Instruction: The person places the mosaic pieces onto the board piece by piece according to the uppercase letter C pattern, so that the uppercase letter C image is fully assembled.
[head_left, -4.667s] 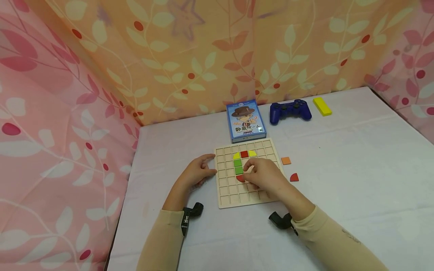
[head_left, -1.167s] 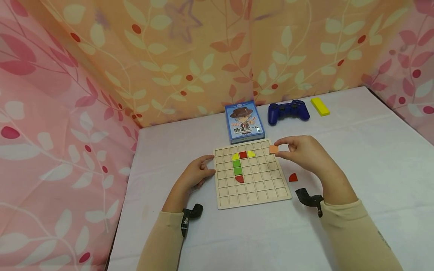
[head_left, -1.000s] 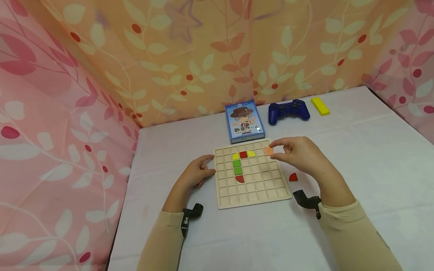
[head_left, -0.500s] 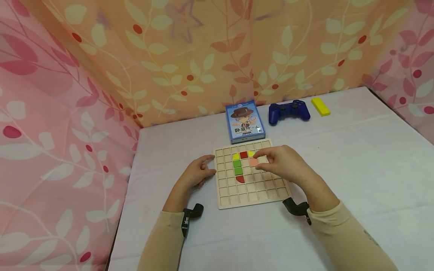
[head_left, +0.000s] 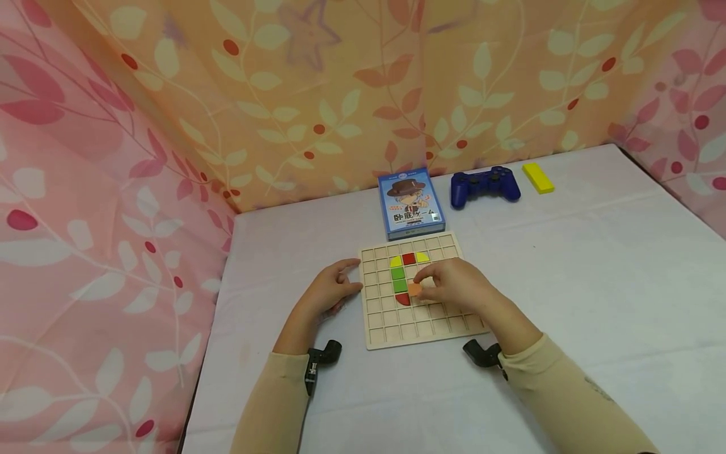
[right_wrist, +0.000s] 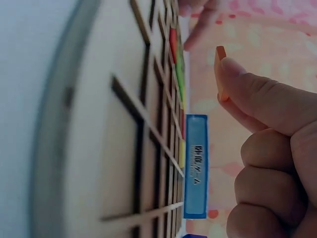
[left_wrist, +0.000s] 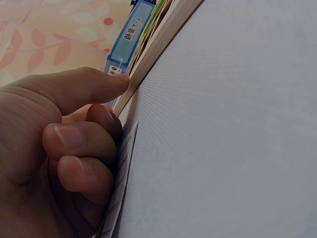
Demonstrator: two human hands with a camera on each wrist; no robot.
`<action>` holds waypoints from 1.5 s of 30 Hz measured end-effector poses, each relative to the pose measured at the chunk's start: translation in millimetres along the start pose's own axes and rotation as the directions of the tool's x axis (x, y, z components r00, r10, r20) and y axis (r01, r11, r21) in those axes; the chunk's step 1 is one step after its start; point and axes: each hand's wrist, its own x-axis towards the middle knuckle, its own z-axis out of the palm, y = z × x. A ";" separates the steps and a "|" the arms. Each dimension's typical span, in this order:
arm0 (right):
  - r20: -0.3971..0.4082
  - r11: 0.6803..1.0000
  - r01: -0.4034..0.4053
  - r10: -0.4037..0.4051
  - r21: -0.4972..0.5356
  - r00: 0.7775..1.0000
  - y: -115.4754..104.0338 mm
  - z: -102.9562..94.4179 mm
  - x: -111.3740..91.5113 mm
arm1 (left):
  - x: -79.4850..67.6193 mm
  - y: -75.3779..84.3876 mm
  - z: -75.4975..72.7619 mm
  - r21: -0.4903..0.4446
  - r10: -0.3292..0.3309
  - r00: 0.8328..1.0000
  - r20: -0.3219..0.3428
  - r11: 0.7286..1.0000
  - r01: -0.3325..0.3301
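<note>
My right hand (head_left: 456,284) pinches an orange square tile (right_wrist: 220,74) between thumb and index finger, its other fingers curled in. In the right wrist view the tile stands apart from the wooden grid board (head_left: 386,334); in the head view it overlaps cells right of a red quarter-round tile (head_left: 403,299). Above that red tile sit two green squares (head_left: 399,279), then a yellow quarter-round (head_left: 396,261), a red square (head_left: 409,258) and another yellow quarter-round (head_left: 422,256). At the board's left edge, my left hand (head_left: 331,287) touches it with extended thumb and index finger.
A blue game box (head_left: 412,205) lies just behind the board. Farther right are a dark blue game controller (head_left: 485,187) and a yellow block (head_left: 538,178). A thin patterned strip (left_wrist: 119,188) lies under my left fingers. Floral cloth (head_left: 340,94) hangs behind the table.
My right hand has picked up the orange tile from right of the board and carried it left over the grid. The loose red quarter-round there is now hidden. My left hand stays put.
</note>
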 end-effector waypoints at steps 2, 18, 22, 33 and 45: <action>0.013 1.000 -0.001 0.001 -0.019 1.000 2.0 4.5 2.0 | -0.2 -0.2 -0.2 0.001 -0.001 1.000 -0.002 1.000 0.001; 0.036 0.995 -0.019 0.023 -0.095 0.999 8.5 11.3 4.0 | 0.7 0.2 -0.2 0.029 0.007 1.000 -0.006 1.000 -0.007; 0.050 0.995 -0.019 0.024 -0.101 0.998 7.2 10.6 3.8 | 0.3 1.5 -0.2 0.029 0.009 1.000 -0.002 1.000 -0.009; 0.062 0.992 -0.034 0.042 -0.118 0.997 2.6 8.2 0.9 | 0.6 0.9 0.3 0.025 -0.012 1.000 -0.014 1.000 0.013; 0.004 0.998 -0.041 0.042 -0.039 0.999 -12.2 -24.0 -13.9 | -0.8 0.6 0.1 0.015 -0.020 1.000 -0.010 1.000 0.020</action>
